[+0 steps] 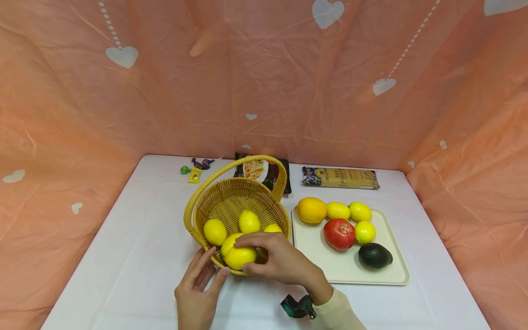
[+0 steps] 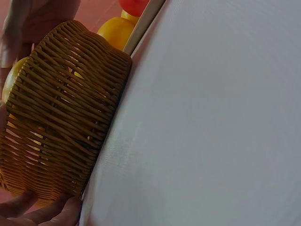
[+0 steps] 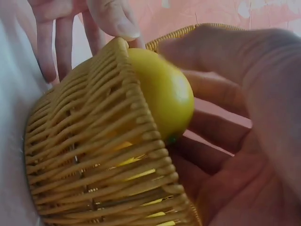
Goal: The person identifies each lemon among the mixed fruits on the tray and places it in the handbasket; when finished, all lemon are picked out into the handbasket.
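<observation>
A woven wicker basket [image 1: 242,190] with an arched handle stands tilted toward me, several yellow lemons [image 1: 215,232] inside it. At its near rim my right hand [image 1: 277,256] grips one lemon [image 1: 240,258], thumb on the near side and fingers over the far side. The right wrist view shows this lemon [image 3: 164,96] rising above the rim, its lower part hidden behind the weave. My left hand [image 1: 199,286] rests against the basket's near left wall, fingers spread and nearly straight, thumb at the rim. Left fingertips [image 2: 51,214] touch the weave low down in the left wrist view.
Right of the basket lies a cream tray [image 1: 305,266] bearing an orange fruit [image 1: 311,210], a red fruit [image 1: 339,234], an avocado [image 1: 375,255] and several yellow fruits. Behind are a black food packet [image 1: 264,172], a noodle packet [image 1: 340,178] and wrapped candies [image 1: 195,175].
</observation>
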